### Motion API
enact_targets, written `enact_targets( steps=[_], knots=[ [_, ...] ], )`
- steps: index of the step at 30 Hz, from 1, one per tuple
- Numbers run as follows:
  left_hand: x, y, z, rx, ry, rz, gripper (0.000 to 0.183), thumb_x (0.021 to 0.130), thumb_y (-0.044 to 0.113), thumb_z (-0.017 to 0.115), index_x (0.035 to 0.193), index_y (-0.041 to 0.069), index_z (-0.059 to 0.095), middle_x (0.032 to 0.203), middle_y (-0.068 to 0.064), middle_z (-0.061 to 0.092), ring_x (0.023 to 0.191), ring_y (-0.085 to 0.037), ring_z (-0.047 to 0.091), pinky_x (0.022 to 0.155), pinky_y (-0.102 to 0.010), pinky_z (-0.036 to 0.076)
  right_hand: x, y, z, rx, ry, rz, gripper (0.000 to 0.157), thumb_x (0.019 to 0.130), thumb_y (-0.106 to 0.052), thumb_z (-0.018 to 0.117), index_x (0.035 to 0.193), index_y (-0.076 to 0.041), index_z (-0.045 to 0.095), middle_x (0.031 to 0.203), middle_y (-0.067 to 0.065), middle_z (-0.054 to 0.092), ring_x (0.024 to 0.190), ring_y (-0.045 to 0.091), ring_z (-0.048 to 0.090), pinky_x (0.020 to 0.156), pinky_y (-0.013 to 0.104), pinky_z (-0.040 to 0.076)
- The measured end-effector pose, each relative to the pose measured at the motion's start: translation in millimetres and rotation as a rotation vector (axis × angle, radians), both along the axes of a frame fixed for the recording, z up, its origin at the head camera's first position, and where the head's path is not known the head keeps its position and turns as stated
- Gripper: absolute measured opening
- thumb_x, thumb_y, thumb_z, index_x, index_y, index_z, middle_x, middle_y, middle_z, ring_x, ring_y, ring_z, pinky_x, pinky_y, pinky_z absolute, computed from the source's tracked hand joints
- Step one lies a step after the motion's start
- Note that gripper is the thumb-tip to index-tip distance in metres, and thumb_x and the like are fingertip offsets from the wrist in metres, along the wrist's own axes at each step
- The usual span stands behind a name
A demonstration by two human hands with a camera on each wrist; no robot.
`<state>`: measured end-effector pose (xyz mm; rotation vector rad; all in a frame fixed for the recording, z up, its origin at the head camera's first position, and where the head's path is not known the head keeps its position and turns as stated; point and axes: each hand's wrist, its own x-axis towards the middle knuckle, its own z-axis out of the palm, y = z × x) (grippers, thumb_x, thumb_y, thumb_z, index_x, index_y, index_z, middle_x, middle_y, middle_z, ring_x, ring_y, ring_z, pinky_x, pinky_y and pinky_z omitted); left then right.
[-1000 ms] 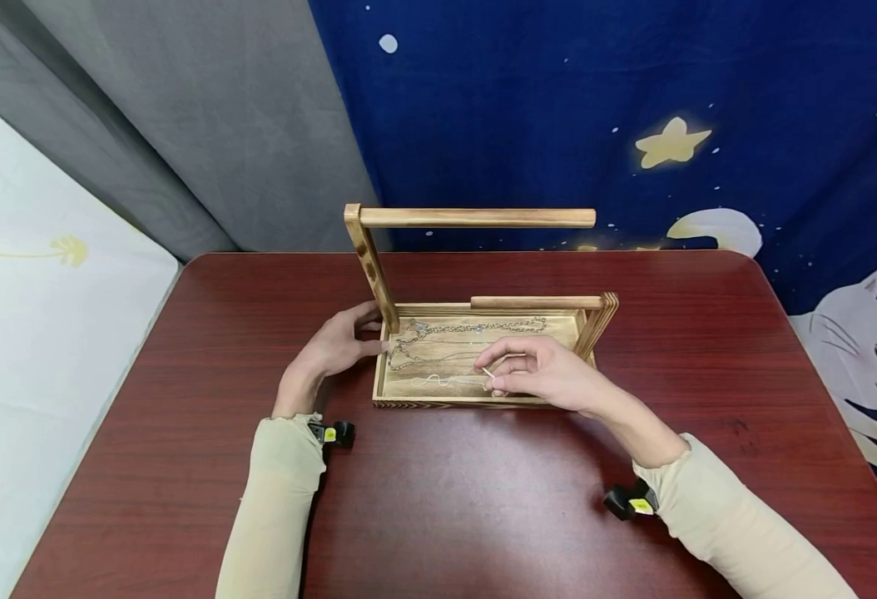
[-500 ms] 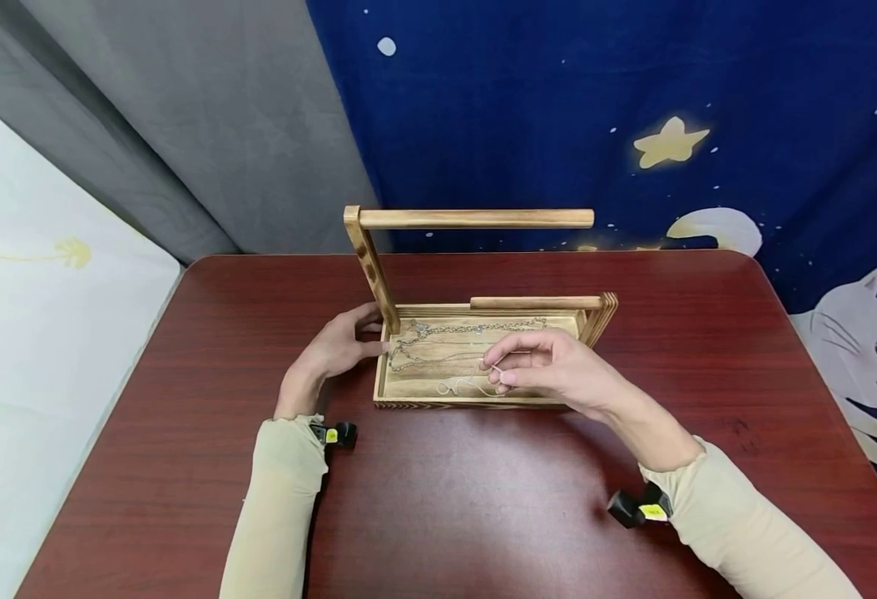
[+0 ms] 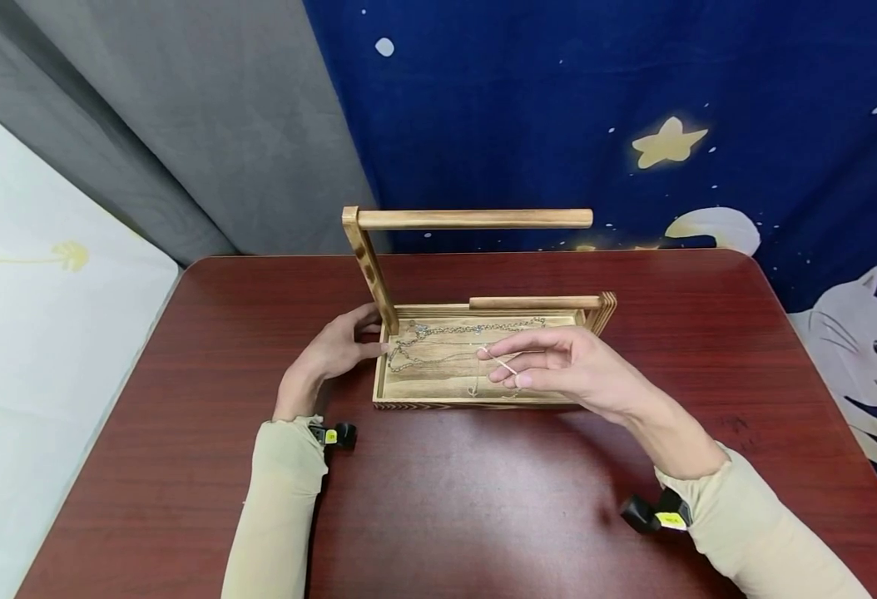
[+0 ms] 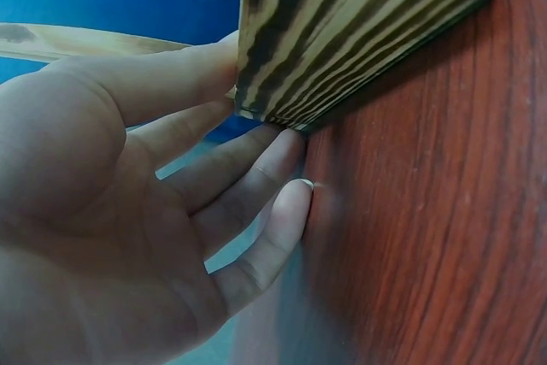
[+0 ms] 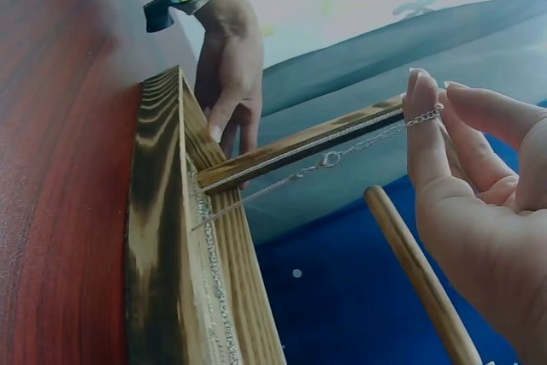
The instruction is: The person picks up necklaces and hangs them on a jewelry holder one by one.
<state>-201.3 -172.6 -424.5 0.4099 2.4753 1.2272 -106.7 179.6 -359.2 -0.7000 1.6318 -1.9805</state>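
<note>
My right hand (image 3: 566, 366) pinches a thin silver necklace (image 3: 500, 363) over the near right part of a wooden display tray (image 3: 438, 403). In the right wrist view the necklace's clasp (image 5: 331, 159) shows, and the chain slants from the fingertips down into the tray. A strand spans thumb and index finger, and a small end (image 3: 473, 390) dangles. Other chain necklaces (image 3: 476, 329) lie along the tray floor. My left hand (image 3: 337, 341) holds the tray's left end, thumb at the rim, fingers by the tall post (image 3: 371, 279). In the left wrist view its fingertips meet the striped end wall (image 4: 342, 32).
From the tall post a high bar (image 3: 476, 219) runs rightward above the tray. A lower bar (image 3: 536, 302) extends leftward from the short right post (image 3: 601, 312). The reddish table (image 3: 438, 499) reaches back to a grey curtain (image 3: 221, 125) and a blue curtain (image 3: 558, 108).
My right hand has moved slightly right and drawn the necklace with it. Its thumb and index finger have spread, stretching a strand between them. The left hand has stayed at the tray's end.
</note>
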Motion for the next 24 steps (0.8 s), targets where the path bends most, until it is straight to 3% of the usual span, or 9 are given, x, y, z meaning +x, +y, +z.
enact_targets(
  steps=[10, 16, 24],
  knots=[
    [-0.8, -1, -1.1, -0.006, -0.008, -0.002, 0.068, 0.093, 0.009, 0.07, 0.152, 0.004, 0.037, 0.148, -0.018, 0.047, 0.132, -0.033, 0.049, 0.111, -0.048, 0.033, 6.2, 10, 13.1, -0.002, 0.048, -0.03, 0.039, 0.092, 0.013, 0.06, 0.131, 0.005, 0.061, 0.133, 0.016, 0.061, 0.115, 0.032, 0.064, 0.093, 0.04, 0.052],
    [-0.6, -2, 0.4, -0.018, 0.001, -0.002, 0.068, 0.093, 0.009, 0.07, 0.152, 0.004, 0.037, 0.147, -0.017, 0.048, 0.132, -0.033, 0.049, 0.111, -0.048, 0.034, 7.0, 20, 18.3, -0.048, 0.116, -0.014, 0.043, 0.093, 0.017, 0.053, 0.135, 0.007, 0.057, 0.138, 0.016, 0.058, 0.116, 0.033, 0.063, 0.09, 0.048, 0.053],
    [-1.2, -2, 0.0, 0.007, -0.008, -0.012, 0.069, 0.092, 0.007, 0.07, 0.152, 0.003, 0.037, 0.148, -0.018, 0.047, 0.131, -0.034, 0.049, 0.11, -0.048, 0.034, 12.0, 27, 27.3, 0.033, 0.138, -0.079, 0.041, 0.092, 0.013, 0.059, 0.132, 0.005, 0.059, 0.135, 0.015, 0.061, 0.112, 0.034, 0.065, 0.089, 0.042, 0.054]
  ],
)
